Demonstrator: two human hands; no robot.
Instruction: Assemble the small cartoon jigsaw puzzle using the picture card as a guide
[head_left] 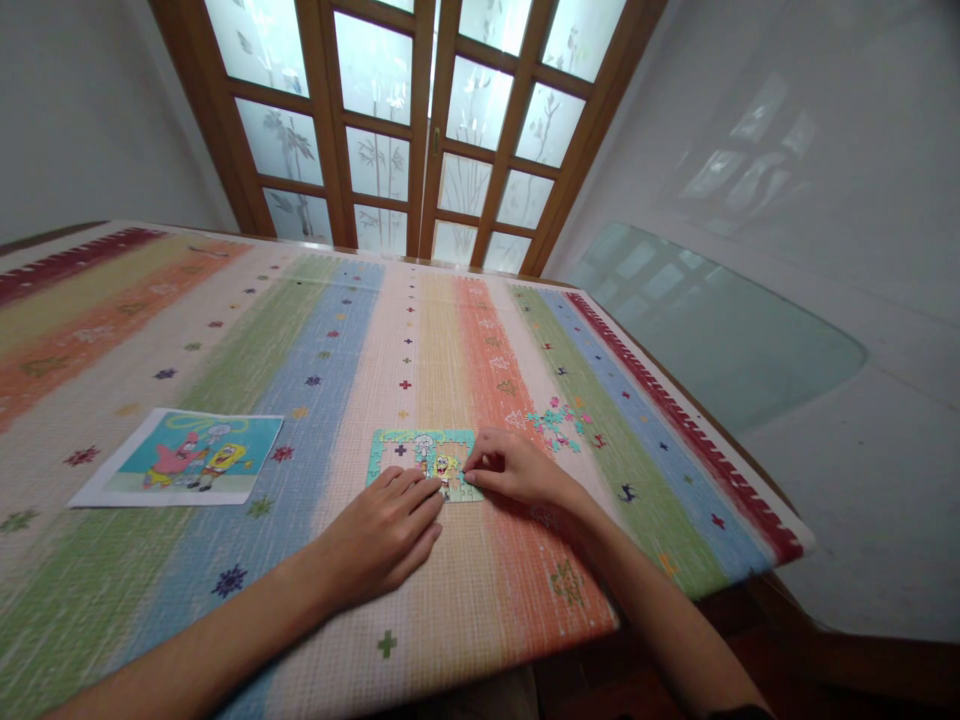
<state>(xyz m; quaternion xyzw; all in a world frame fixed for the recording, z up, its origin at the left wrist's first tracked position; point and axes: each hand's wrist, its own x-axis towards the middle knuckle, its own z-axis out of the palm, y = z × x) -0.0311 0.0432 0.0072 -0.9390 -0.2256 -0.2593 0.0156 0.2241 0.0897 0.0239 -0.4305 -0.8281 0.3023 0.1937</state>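
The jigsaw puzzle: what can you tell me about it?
The jigsaw puzzle lies flat on the striped tablecloth, a mostly turquoise frame of thin, cardboard-like pieces around a SpongeBob figure. Gaps show the cloth beneath. The left hand rests over its near edge; the right hand has fingertips over its right part.

The tablecloth (465, 600) is matt, coarsely woven cloth. The jigsaw puzzle (425, 441) looks like printed cardboard, the picture sheet (202, 455) like smooth paper. The double doors (421, 130) combine wood with frosted glass panes (472, 100).
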